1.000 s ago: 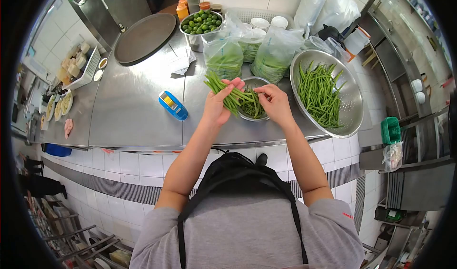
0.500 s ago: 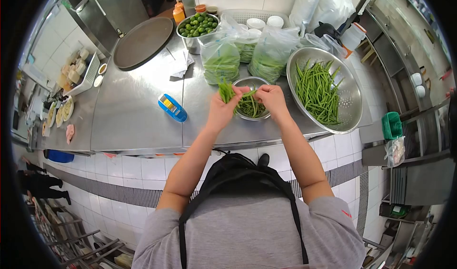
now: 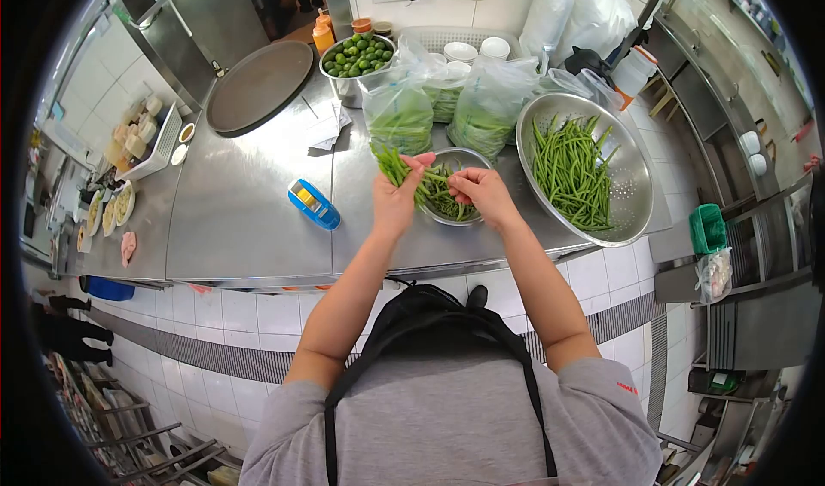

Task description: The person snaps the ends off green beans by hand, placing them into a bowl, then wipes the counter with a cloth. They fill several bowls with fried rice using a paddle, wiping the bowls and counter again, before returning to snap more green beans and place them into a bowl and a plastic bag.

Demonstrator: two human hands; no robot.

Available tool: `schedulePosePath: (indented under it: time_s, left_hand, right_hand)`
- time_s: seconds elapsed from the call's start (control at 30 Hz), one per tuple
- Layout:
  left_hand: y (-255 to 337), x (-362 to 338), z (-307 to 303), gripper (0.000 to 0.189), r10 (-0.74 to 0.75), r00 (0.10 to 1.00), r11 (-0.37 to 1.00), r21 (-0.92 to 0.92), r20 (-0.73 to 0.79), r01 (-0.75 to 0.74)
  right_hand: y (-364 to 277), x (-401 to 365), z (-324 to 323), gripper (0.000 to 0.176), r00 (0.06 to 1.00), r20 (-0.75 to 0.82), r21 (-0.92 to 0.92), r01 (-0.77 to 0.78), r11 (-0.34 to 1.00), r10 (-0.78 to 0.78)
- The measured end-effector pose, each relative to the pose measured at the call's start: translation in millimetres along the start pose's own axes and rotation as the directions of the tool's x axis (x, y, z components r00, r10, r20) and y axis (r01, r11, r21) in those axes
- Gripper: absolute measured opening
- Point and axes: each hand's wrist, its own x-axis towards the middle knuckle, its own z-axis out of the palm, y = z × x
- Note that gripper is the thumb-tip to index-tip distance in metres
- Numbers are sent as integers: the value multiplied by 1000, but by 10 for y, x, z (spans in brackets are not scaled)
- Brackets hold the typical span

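Observation:
My left hand (image 3: 397, 198) is closed around a bunch of green beans (image 3: 389, 163), their ends sticking out past the fingers on both sides. My right hand (image 3: 481, 192) pinches at the right-hand ends of these beans, fingertips pressed together. Under both hands stands a small metal bowl (image 3: 481, 159) with thin green bean pieces (image 3: 445, 204) in it. To the right, a large steel colander (image 3: 636, 181) tilts toward me and holds many whole green beans (image 3: 571, 172). Behind the bowl are clear plastic bags (image 3: 400, 116) filled with green beans.
A blue-and-yellow tape dispenser (image 3: 314, 204) lies on the steel counter (image 3: 245, 220) to the left. Further back are a pot of limes (image 3: 357, 54), a round brown tray (image 3: 260, 89) and papers (image 3: 328, 127). A person in dark clothes (image 3: 73, 331) is at far left.
My left hand has shifted slightly left with the bunch. My right hand has moved a little down and left, and more of the beans between the hands shows.

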Motion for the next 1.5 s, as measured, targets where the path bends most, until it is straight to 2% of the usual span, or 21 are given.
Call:
schedulePosePath:
  time_s: [0.03,0.07,0.1,0.23,0.33,0.37,0.4,0.53,0.63,0.77,0.83,0.87,0.93,0.97,1.03,1.07,1.13,1.17,1.23,1.37,1.5]
  left_hand:
    - [9,-1,21,3,-57,998,996,-71,-14,56]
    - [17,8,42,3,-57,998,996,-71,-15,56]
    - [24,28,63,4,-98,994,970,-226,-42,87]
    - [27,55,56,8,-285,958,817,-533,-37,223]
    - [-3,72,24,8,-314,946,785,-583,-81,211]
    - [-26,91,13,8,-312,947,784,-585,-80,209]
    - [-51,110,0,8,-298,951,784,-589,-80,197]
    - [-30,141,101,8,-256,965,812,-554,-61,181]
    - [-55,140,150,10,-231,973,816,-551,-29,177]
    - [-7,105,144,14,-287,958,780,-577,14,242]
    - [-12,93,148,16,-314,950,809,-525,-5,264]
    - [-31,85,150,16,-313,950,809,-526,-7,263]
    - [-66,72,168,15,-323,942,842,-481,-89,243]
    - [-74,60,192,15,-322,943,842,-481,-89,242]
    - [-87,28,230,15,-290,946,799,-581,-143,157]
    - [-83,11,223,15,-291,945,800,-579,-148,156]
    - [-77,15,212,15,-273,950,779,-615,-154,124]
    - [-79,33,197,15,-270,951,779,-615,-152,123]
    - [-76,53,178,15,-228,963,798,-595,-146,99]
    - [-60,57,201,16,-202,972,861,-494,-118,119]
    - [9,42,187,19,-206,978,845,-498,36,196]
  right_hand:
    - [20,6,-3,15,1000,0,0,-1,1000,1]
    - [38,11,-9,12,1000,13,175,14,985,-17]
    - [59,13,-17,10,999,23,344,26,939,-36]
    - [-70,-72,63,7,989,110,577,13,817,-94]
    - [2,-30,-1,9,994,27,468,83,880,-107]
    - [101,15,-38,12,976,-95,8,199,980,-198]
    - [205,52,-79,17,931,-159,-459,225,859,-328]
    - [61,-28,184,20,938,-61,-218,320,922,-341]
    - [33,16,188,18,961,-32,-305,254,918,-276]
    - [-79,36,103,16,934,-94,-339,296,893,-345]
    - [-118,6,94,14,729,85,-791,464,398,-679]
    - [-121,-6,108,14,729,87,-791,465,398,-679]
    - [-121,-20,157,12,584,141,-843,495,213,-799]
    - [-100,3,173,12,583,142,-843,495,211,-800]
    - [-46,61,205,13,698,-327,-497,447,744,-637]
    - [-45,68,176,13,701,-326,-493,446,747,-634]
    - [-94,83,82,14,873,-337,-73,348,935,-352]
    - [-95,59,83,14,872,-336,-74,351,933,-355]
    - [-97,-89,100,16,953,-11,-333,282,900,-302]
    - [-235,-194,215,18,941,77,-508,323,799,-331]
    - [-191,-99,84,18,892,141,-590,424,687,-430]
